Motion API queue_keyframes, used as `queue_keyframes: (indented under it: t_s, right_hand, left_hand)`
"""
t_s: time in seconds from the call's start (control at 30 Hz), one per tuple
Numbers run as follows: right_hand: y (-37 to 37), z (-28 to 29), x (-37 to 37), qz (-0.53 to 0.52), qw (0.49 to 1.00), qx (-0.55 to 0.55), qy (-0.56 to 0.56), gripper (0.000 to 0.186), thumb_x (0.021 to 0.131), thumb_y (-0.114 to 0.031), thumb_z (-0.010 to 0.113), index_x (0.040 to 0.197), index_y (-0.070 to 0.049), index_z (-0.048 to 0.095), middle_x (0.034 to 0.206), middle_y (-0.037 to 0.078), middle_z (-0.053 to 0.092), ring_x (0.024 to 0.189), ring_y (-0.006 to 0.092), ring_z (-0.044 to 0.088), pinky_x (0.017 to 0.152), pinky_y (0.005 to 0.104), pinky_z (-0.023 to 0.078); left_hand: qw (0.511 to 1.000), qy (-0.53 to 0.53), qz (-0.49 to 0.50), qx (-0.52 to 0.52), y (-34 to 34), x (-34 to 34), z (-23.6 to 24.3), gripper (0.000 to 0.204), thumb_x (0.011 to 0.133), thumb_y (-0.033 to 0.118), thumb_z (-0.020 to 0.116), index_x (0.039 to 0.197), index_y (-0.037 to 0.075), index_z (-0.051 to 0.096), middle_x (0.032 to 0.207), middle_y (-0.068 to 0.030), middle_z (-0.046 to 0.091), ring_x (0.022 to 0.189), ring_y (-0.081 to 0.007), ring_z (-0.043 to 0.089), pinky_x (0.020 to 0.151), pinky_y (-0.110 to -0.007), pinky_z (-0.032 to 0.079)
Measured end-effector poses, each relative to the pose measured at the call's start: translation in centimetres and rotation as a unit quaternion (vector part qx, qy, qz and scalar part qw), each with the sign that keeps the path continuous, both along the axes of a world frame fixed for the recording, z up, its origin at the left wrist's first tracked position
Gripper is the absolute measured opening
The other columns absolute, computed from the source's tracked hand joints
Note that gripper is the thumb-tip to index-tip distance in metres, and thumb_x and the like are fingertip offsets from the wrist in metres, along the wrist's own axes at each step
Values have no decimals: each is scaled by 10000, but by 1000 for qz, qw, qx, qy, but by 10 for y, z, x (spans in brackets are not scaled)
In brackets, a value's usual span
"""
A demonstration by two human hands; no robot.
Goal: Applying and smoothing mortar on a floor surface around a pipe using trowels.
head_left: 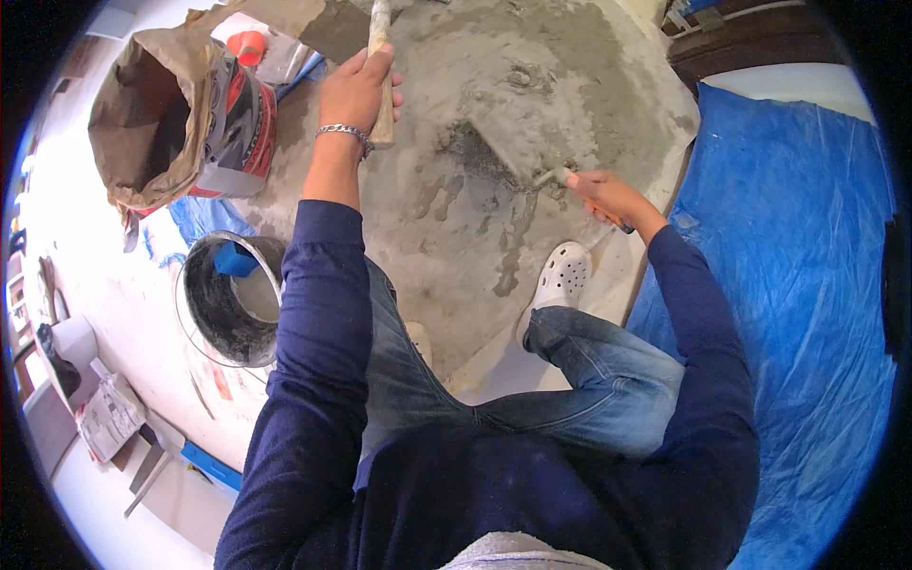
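My left hand (356,93) is closed around a pale, mortar-smeared wooden handle (381,128), whose far end runs up to the top edge of the picture. My right hand (608,198) grips a trowel (546,178) by its orange and black handle. The trowel's blade lies in a patch of wet grey mortar (532,81), and mortar covers much of it, so its outline is hard to make out. Darker wet streaks run from the mortar toward my white clog (564,275).
An open paper sack (237,123) stands at the far left, with a red-orange object (247,47) behind it. Nearer is a black bucket (228,328) with a blue thing (235,259) inside. Blue plastic sheeting (779,285) covers the right side.
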State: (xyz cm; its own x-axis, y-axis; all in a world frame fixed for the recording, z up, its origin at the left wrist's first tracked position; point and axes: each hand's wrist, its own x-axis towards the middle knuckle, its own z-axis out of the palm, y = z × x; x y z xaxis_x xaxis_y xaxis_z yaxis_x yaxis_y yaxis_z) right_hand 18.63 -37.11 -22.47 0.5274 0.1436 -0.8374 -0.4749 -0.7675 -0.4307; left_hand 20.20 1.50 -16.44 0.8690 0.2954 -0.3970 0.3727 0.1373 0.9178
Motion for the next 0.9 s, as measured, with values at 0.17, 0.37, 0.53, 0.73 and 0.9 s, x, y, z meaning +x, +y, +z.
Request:
queue_keyframes:
  t_s: [0.17, 0.37, 0.53, 0.73, 0.9]
  right_hand:
    - [5, 2, -17, -77, 994, 78, 14, 507, 931, -509, 603, 1174, -65, 640, 615, -15, 514, 426, 65, 455, 372, 238, 358]
    - [87, -28, -83, 119, 965, 175, 155, 531, 901, -558, 618, 1223, -136, 651, 657, -3, 560, 452, 70, 472, 395, 235, 386]
    - [70, -56, -58, 212, 975, 70, 11, 592, 876, -623, 592, 1228, -154, 670, 681, 13, 582, 489, 98, 510, 428, 254, 419]
    - [59, -2, -1, 87, 996, -6, -8, 540, 903, -590, 570, 1118, -113, 703, 636, 4, 533, 485, 98, 479, 423, 270, 369]
    - [112, -33, -26, -70, 967, 233, 71, 476, 942, -491, 586, 1143, -61, 625, 608, -16, 482, 448, 111, 459, 401, 283, 365]
  left_hand:
    - [1000, -14, 8, -5, 1, 0, -3, 460, 915, 375, 661, 1199, 15, 621, 827, -56, 644, 590, -110, 591, 488, -265, 502]
    - [1000, -11, 7, -6, -3, 1, -3, 459, 917, 372, 660, 1210, 21, 620, 828, -53, 649, 588, -111, 593, 484, -264, 500]
    - [1000, -16, 3, 2, -3, 0, 0, 449, 925, 374, 652, 1199, 20, 623, 839, -56, 653, 595, -112, 597, 484, -264, 501]
    - [999, -5, 32, -4, 12, 0, 2, 407, 931, 366, 644, 1139, 16, 636, 837, -60, 653, 589, -116, 594, 475, -272, 503]
    - [997, -26, 68, -18, 15, 3, 2, 376, 938, 353, 636, 1089, 8, 626, 839, -74, 647, 588, -120, 595, 471, -273, 507]
